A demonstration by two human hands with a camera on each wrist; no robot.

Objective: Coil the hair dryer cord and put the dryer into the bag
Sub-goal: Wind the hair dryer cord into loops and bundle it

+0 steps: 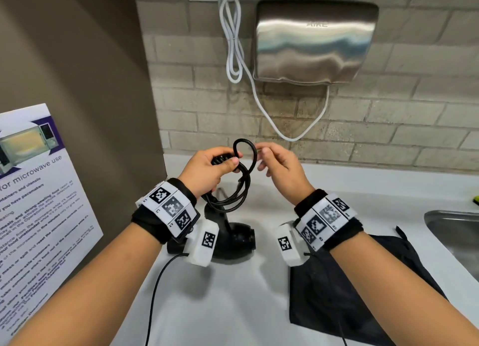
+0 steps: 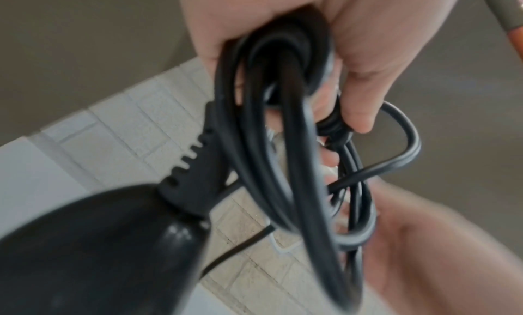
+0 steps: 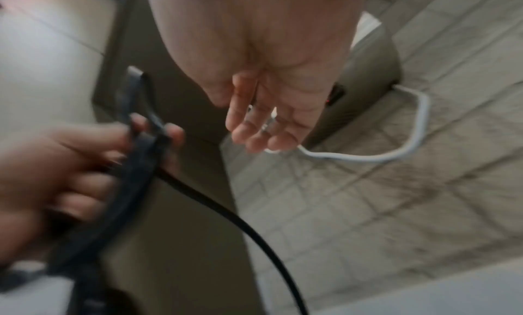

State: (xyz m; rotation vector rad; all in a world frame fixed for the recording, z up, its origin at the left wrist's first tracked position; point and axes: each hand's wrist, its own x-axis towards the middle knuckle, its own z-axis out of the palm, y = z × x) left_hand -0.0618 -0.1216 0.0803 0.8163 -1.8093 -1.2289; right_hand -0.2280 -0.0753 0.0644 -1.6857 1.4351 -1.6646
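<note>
The black cord (image 1: 239,180) hangs in loops from the left hand (image 1: 207,169), which grips it; the right hand (image 1: 281,167) is relaxed beside the top loop, holding nothing.

Head view looks down; wrist views closely share the cord (image 2: 285,154).

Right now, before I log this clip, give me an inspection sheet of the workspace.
Surface: white counter, steel sink at right.
Job's things: black hair dryer on the counter; its cord partly coiled; black bag lying flat.
Clutter: nothing seen.
Grippers: left hand grips the coiled loops; right hand open beside the top loop.
Cables: white cable hangs looped from the wall socket.
Surroundings: steel hand dryer on brick wall; microwave notice at left.
</note>
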